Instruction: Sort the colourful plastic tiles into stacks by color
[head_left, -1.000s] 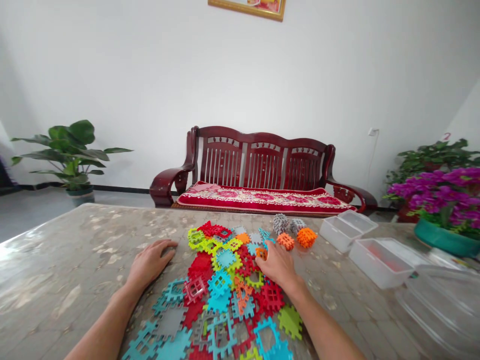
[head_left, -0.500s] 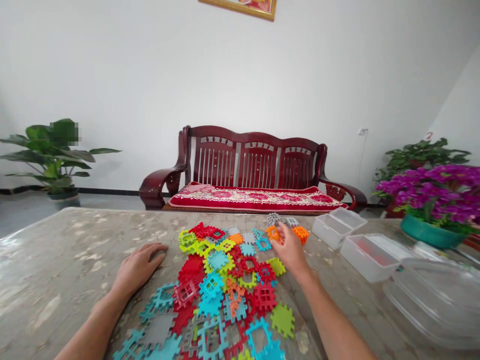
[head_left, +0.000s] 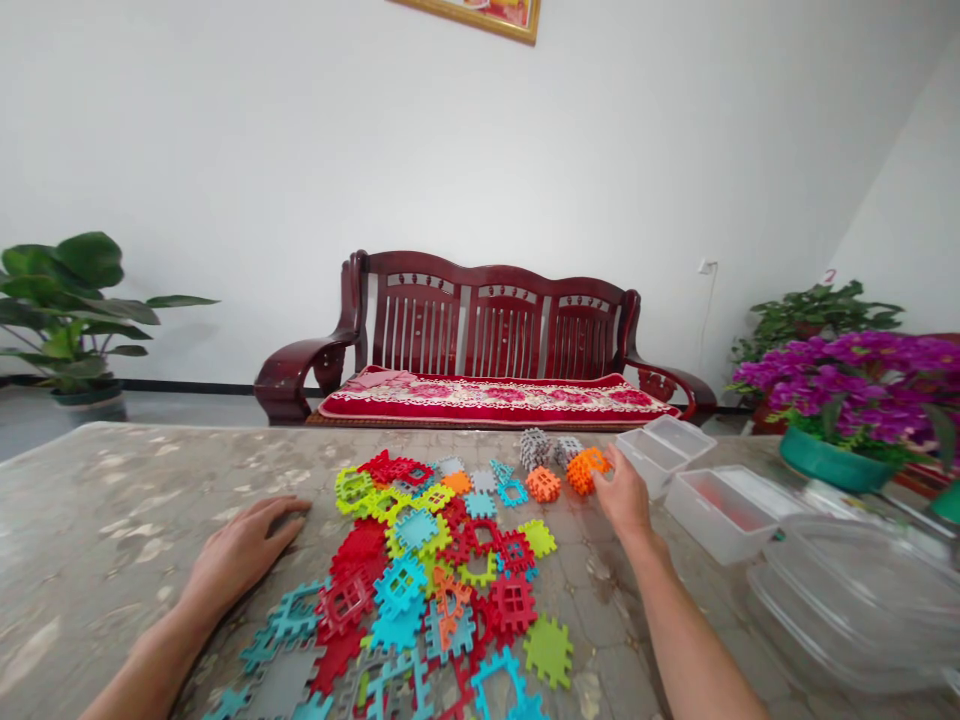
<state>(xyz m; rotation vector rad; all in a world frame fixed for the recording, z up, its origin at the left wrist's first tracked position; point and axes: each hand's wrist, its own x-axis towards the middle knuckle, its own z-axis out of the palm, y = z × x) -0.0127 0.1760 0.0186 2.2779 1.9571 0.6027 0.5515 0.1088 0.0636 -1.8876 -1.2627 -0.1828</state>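
Note:
My right hand (head_left: 624,492) is at the right side of a stack of orange interlocking plastic tiles (head_left: 586,470), its thumb and fingers closed on the stack's edge; some fingertips are hidden. Just left of it lies a smaller orange tile pile (head_left: 543,484). Behind these stand two grey tile stacks, one taller (head_left: 535,450) and one lower (head_left: 568,452). My left hand (head_left: 244,540) rests on the table with its fingers stretched out and nothing in it. Between my forearms spreads a loose heap of red, blue, lime, grey and orange tiles (head_left: 401,585), some with window or door cutouts.
Two open clear plastic boxes (head_left: 705,515) stand right of my right hand, one with something red inside. A large transparent lidded container (head_left: 847,600) sits nearer. Purple flowers in a green pot (head_left: 832,455) stand behind. A wooden bench (head_left: 480,330) is beyond the table (head_left: 150,500).
My right hand has moved right, from the smaller orange pile to the larger orange stack. My left hand stays on the table. The view has turned slightly to the right.

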